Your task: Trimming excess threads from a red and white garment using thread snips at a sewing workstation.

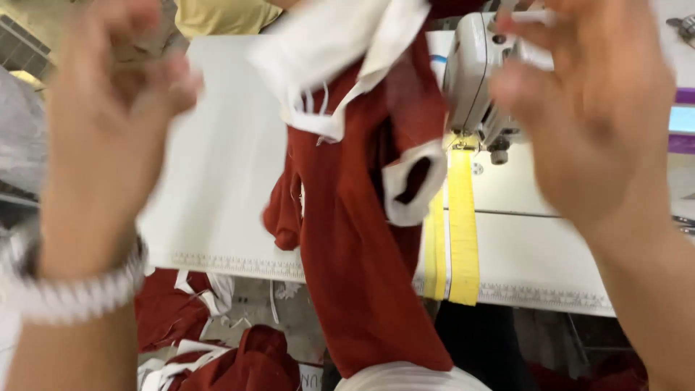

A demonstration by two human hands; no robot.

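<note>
Head view: a dark red garment [355, 239] with white trim hangs mid-frame over the tabletop [217, 181], not yet under the sewing machine [474, 80]. Left hand [108, 137] and right hand [586, 108] are raised and blurred; whether either grip holds cloth I cannot tell. More red pieces [217, 355] lie below, unsewn by my judgement.

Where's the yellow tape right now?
In the head view, the yellow tape hangs right of centre over the white table's front edge, just below the sewing machine and right of the red garment.
</note>
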